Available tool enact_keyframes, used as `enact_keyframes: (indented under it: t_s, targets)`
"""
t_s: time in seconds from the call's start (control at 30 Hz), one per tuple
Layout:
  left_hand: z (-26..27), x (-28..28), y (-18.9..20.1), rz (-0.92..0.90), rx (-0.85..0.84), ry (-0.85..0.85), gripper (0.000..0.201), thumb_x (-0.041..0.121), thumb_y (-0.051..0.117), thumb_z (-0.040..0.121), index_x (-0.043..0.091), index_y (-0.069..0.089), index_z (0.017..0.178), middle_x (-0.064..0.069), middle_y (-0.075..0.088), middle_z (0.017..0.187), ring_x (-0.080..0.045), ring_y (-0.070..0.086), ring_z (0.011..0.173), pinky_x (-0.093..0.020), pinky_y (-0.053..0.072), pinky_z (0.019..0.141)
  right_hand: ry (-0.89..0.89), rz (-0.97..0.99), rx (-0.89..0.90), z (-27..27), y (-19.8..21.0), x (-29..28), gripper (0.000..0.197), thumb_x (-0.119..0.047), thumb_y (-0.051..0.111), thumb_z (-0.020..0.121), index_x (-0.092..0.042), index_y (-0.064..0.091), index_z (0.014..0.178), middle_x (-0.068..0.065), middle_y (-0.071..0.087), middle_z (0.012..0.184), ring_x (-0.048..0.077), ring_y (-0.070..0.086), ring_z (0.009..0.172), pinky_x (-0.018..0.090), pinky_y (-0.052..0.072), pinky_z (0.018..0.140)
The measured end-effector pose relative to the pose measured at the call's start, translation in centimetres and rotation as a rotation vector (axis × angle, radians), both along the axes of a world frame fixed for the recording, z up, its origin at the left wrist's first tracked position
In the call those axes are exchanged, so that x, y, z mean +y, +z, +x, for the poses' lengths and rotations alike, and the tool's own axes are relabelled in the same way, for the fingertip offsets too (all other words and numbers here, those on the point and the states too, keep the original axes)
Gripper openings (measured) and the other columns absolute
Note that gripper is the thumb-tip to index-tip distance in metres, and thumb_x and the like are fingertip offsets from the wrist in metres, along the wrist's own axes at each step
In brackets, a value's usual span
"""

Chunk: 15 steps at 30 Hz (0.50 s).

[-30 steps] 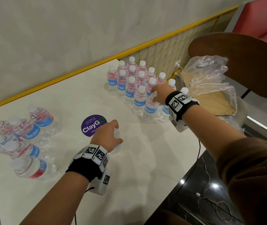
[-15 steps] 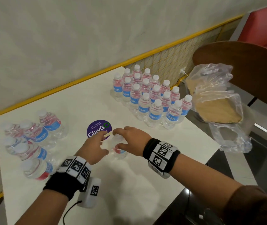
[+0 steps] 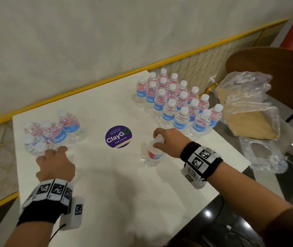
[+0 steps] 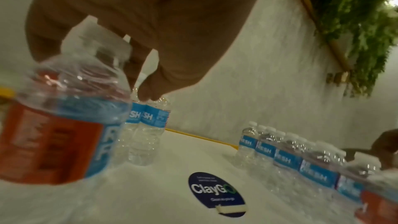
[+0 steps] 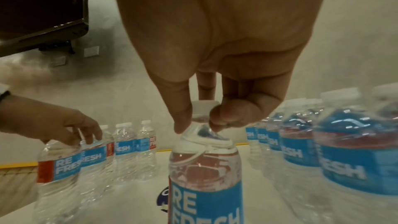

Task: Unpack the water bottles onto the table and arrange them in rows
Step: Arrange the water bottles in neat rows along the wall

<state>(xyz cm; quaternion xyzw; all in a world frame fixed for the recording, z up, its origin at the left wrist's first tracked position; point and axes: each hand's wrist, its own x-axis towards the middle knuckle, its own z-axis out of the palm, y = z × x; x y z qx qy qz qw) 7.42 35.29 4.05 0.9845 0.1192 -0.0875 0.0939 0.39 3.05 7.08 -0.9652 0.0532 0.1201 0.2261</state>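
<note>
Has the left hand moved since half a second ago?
Yes. The left hand went left, from beside the round purple sticker to the small bottle cluster.

Clear bottles (image 3: 169,111) with white caps and blue-and-red labels stand on a white table (image 3: 117,184) bearing a purple round sticker (image 3: 118,136), beside a yellow rail (image 3: 88,86) and black-and-white checkered wristbands (image 3: 201,157).

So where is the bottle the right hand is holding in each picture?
Head: the lone bottle stands right of centre, under the right hand.
Left wrist: at the far right edge, blurred, cannot tell it apart.
Right wrist: bottom centre, cap pinched.
Shared landmark: the purple ClayGo sticker, just beside it.
</note>
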Motion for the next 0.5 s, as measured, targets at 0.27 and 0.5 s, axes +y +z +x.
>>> enact_keyframes:
  t_s: [0.27,0.5]
  targets:
    - [-0.1,-1.5,1.2,-0.114,-0.196,-0.204,0.033,-0.003,0.05,0.085,0.003,0.061,0.116,-0.024,0.064,0.112,-0.041,0.057,0.105,-0.044,0.045,0.089,-0.162,-0.096,0.036,-1.1,1.0,-6.2,0.029,-0.031,0.062,0.086,-0.02,0.055,0.112,0.008,0.062,0.107,0.022,0.054,0.088,0.031,0.045,0.075]
    - [0.0,-8.6,1.1,-0.351,-0.308,-0.34,0.018,0.007,0.051,0.091,0.004,0.064,0.103,-0.016,0.063,0.111,-0.034,0.059,0.098,-0.039,0.045,0.084,-0.304,-0.162,0.028,-1.5,0.9,-9.6,0.03,-0.028,0.061,0.087,-0.013,0.056,0.112,0.012,0.06,0.114,0.028,0.055,0.102,0.028,0.039,0.076]
